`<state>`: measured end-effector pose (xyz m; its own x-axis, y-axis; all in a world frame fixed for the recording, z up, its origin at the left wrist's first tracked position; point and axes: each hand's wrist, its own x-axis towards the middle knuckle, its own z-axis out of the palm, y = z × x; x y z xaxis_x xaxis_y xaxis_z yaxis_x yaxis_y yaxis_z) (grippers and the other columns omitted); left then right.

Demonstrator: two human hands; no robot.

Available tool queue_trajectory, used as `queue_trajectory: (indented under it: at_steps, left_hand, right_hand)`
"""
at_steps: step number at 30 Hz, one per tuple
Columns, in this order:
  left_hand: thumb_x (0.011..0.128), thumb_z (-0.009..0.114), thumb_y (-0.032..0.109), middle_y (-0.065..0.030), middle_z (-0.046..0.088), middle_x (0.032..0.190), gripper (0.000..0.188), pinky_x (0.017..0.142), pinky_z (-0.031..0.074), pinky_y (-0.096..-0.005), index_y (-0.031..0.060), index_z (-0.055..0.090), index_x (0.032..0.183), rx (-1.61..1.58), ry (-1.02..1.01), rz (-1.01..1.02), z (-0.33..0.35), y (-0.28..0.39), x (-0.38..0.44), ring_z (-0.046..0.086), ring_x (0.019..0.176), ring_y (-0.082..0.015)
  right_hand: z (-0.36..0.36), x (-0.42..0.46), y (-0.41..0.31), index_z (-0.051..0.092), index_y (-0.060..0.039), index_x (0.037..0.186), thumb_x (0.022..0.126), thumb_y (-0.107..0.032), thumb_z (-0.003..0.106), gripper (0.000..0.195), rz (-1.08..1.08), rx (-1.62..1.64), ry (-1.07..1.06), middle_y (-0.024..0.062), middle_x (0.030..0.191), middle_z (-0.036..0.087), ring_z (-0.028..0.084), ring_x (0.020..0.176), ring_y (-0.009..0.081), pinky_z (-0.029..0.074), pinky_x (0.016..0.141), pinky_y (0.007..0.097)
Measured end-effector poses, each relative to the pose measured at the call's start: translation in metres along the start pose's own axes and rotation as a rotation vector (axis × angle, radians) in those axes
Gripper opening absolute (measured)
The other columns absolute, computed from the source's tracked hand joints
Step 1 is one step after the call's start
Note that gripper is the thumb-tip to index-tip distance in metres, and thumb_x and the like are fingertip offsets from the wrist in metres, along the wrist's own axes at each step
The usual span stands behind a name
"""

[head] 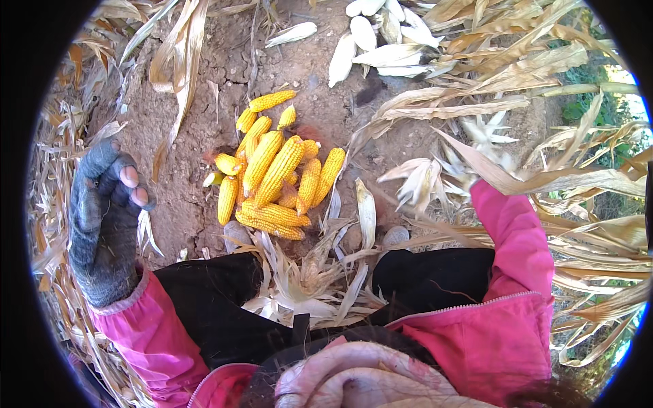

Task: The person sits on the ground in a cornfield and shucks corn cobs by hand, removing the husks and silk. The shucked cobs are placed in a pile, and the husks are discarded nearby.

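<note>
My left hand point(104, 219), in a grey knit glove with bare fingertips, is raised at the left over the soil and dry stalks. Its fingers curl loosely around nothing. On the right, my pink sleeve point(512, 229) reaches out among dry corn leaves; the hand at its end is hidden behind a leaf and cannot be made out. Just beyond that sleeve is a blurred pale corn husk point(487, 135). Husked yellow corn cobs point(278, 171) lie heaped on the ground between my arms. Torn husks point(306, 285) lie between my black-clad legs.
Several corn ears still in pale husks point(377, 51) are piled at the far side, with one husked-over ear point(293, 34) apart to their left. An opened husk point(421, 178) sits right of the cobs. Dry corn stalks and leaves point(510, 81) crowd the right side. Bare cracked soil point(204, 127) shows left of the cobs.
</note>
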<state>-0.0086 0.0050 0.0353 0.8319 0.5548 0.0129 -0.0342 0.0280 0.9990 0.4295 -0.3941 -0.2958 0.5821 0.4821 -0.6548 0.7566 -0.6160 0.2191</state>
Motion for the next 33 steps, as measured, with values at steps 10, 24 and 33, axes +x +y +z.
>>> queue_trajectory:
  at_steps: [10, 24, 33]
  left_hand:
    - [0.085, 0.054, 0.033, -0.0104, 0.053, 0.097, 0.051, 0.070, 0.047, -0.0267, -0.0012, 0.043, 0.121, 0.030, -0.071, -0.056, 0.014, -0.001, 0.006, 0.056, 0.078, -0.0174]
    - [0.083, 0.058, 0.033, -0.0138, 0.057, 0.090, 0.052, 0.067, 0.048, -0.0289, -0.0067, 0.046, 0.115, 0.041, -0.020, -0.018, 0.017, 0.008, 0.000, 0.058, 0.075, -0.0200]
    - [0.082, 0.058, 0.033, -0.0130, 0.056, 0.089, 0.051, 0.068, 0.048, -0.0287, -0.0056, 0.045, 0.114, 0.023, -0.077, -0.056, 0.028, 0.003, 0.011, 0.057, 0.075, -0.0201]
  right_hand:
    - [-0.115, -0.012, -0.025, 0.037, -0.0141, 0.130, 0.062, -0.041, 0.068, 0.080, -0.108, 0.107, -0.077, 0.0169, 0.127, 0.042, 0.041, 0.114, 0.0352, 0.030, 0.100, 0.0445]
    - [-0.034, 0.014, 0.005, 0.046, -0.0141, 0.116, 0.074, -0.027, 0.059, 0.046, -0.110, 0.036, -0.034, 0.0122, 0.115, 0.050, 0.054, 0.099, 0.0273, 0.044, 0.085, 0.0355]
    - [-0.117, 0.011, -0.048, 0.063, -0.0045, 0.089, 0.077, -0.033, 0.050, 0.034, -0.210, 0.228, -0.029, 0.0147, 0.092, 0.062, 0.061, 0.085, 0.0282, 0.047, 0.075, 0.0372]
